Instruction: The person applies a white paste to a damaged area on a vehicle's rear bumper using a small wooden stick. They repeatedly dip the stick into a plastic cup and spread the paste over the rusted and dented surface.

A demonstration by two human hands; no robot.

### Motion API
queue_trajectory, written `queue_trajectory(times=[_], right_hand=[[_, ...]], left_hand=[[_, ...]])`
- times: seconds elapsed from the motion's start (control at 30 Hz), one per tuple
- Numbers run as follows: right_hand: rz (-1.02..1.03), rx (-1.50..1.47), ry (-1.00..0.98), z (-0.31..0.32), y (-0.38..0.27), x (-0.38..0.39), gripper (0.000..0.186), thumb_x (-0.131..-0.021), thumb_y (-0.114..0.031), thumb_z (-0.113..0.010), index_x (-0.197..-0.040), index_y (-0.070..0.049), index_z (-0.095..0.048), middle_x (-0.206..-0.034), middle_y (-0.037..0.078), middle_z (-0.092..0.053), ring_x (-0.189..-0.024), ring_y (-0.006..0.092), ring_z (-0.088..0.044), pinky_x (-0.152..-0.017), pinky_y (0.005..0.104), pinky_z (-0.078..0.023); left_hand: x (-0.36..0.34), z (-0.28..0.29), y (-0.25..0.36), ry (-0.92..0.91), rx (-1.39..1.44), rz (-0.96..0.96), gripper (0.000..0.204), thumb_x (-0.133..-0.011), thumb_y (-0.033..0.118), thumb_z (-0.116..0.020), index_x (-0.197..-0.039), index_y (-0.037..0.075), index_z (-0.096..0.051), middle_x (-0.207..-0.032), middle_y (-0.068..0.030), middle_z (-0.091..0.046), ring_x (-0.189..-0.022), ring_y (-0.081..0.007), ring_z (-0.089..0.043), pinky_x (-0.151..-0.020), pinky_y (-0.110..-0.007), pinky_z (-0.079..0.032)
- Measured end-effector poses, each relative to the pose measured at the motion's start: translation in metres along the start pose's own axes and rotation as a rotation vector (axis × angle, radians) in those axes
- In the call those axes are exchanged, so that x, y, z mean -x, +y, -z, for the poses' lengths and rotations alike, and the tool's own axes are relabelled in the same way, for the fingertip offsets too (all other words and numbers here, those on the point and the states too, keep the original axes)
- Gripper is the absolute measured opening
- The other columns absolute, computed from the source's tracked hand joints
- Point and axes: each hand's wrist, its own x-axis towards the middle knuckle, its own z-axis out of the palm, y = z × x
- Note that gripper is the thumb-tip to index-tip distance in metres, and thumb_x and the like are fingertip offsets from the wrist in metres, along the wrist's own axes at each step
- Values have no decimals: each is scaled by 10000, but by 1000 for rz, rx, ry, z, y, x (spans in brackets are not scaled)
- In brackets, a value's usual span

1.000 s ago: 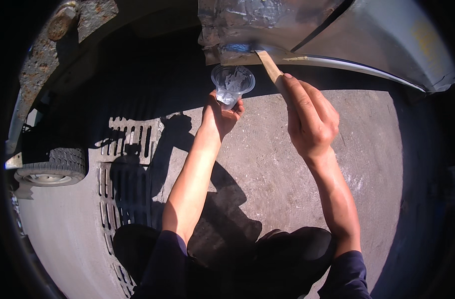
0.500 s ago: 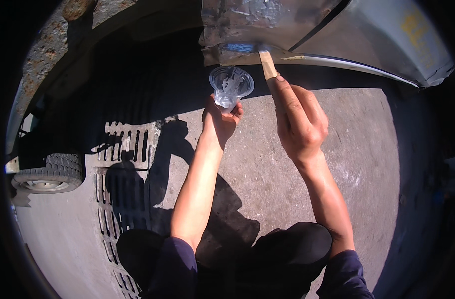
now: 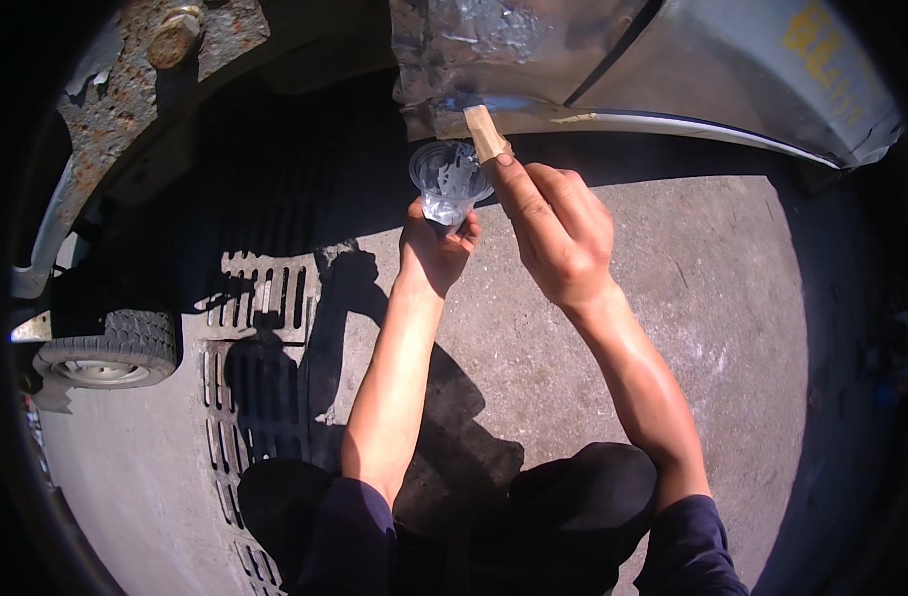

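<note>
My left hand [image 3: 436,250] is closed around a clear plastic cup [image 3: 440,177] with silvery material smeared inside. In my right hand [image 3: 570,236] is a flat tan stick-like tool [image 3: 487,134], its handle mostly hidden by my fingers. The pale tip points up and away from me, beside the cup's right rim and over the lower edge of a bare metal vehicle panel [image 3: 583,60]. Whether the tip touches the panel I cannot tell. A bluish smear [image 3: 499,102] lies along that edge, next to the tip.
At upper left hangs a rusty metal bracket [image 3: 116,114] with a bolt. A tyre [image 3: 111,353] stands at far left. Slotted drain grates [image 3: 265,298] run along the concrete floor [image 3: 504,328]. Deep shadow lies beneath the panel.
My right hand has moved left with the tan tool, bringing it in front of the cup's right rim. My left hand and the cup sit slightly lower in view.
</note>
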Motion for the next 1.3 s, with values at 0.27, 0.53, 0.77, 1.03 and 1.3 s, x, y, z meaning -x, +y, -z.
queue_trajectory(times=[0.27,0.53,0.77,1.03,1.3], right_hand=[[71,1,46,2,3,-23,405,-761,84,-822,-1156,64,-738,-918,160,-709,-729,251,-678,-611,331,-556],[111,50,69,-10,10,-13,491,-751,-83,-721,-1228,32,-719,-936,126,-671,-725,233,-641,-605,333,-531],[-394,-176,-15,13,-17,-23,334,-891,82,-685,-1222,36,-697,-908,134,-732,-751,234,-712,-662,304,-569],[-1429,-1291,34,33,-32,-54,294,-1075,-158,-461,-1128,84,-620,-941,187,-742,-742,225,-712,-674,315,-535],[-1631,-1575,170,32,-51,-73,300,-1085,-166,-402,-1154,61,-585,-995,183,-740,-808,242,-725,-728,331,-566]], left_hand=[[-3,6,-5,-125,-16,-63,383,-1068,376,-399,-1181,75,-607,-1050,-93,-635,-869,-216,-588,-785,-356,-511],[3,6,-3,-59,32,9,373,-1072,357,-403,-1149,61,-616,-987,-101,-636,-855,-214,-596,-763,-351,-511],[-6,14,-2,-44,56,76,399,-1080,368,-369,-1190,68,-607,-1023,-112,-637,-857,-227,-597,-755,-355,-516],[3,6,-4,-51,-40,1,399,-1096,326,-349,-1303,70,-574,-1119,-51,-685,-852,-155,-648,-817,-315,-541],[13,-2,-10,-184,-172,-161,348,-1042,352,-439,-1216,133,-645,-1084,-16,-658,-873,-134,-585,-750,-274,-496]])
